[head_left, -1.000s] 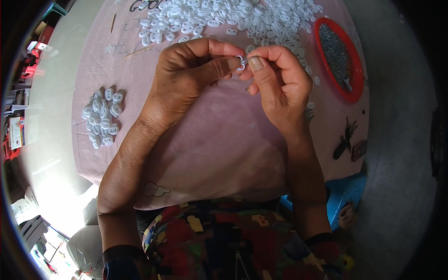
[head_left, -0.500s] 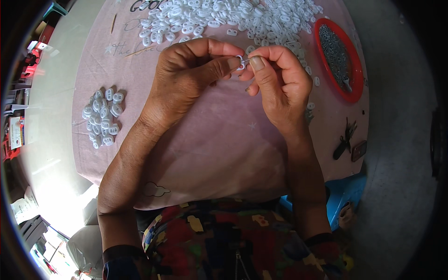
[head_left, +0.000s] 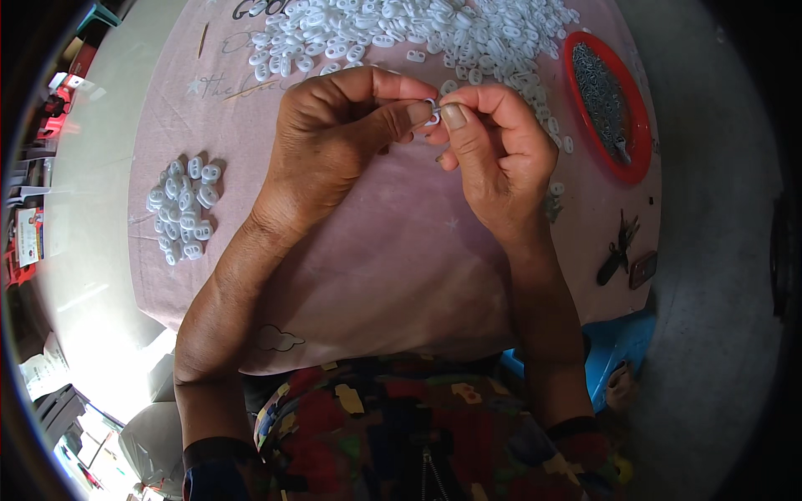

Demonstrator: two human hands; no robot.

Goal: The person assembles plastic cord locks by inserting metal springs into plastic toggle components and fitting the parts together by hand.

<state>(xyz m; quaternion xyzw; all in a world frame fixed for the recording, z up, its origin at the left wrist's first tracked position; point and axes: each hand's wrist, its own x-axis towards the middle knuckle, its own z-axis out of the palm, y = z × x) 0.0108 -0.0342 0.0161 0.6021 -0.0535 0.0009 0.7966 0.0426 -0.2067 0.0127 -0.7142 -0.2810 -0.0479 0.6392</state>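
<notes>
In the upper middle of the frame, the left hand (head_left: 326, 146) holds a white two-hole plastic piece (head_left: 432, 120) between thumb and forefinger. The right hand (head_left: 501, 154) has its fingers (head_left: 455, 117) closed narrowly on what seems a small metal part (head_left: 438, 108), mostly hidden. At upper right, a red tray (head_left: 641, 138) stands on the bench (head_left: 384, 250).
</notes>
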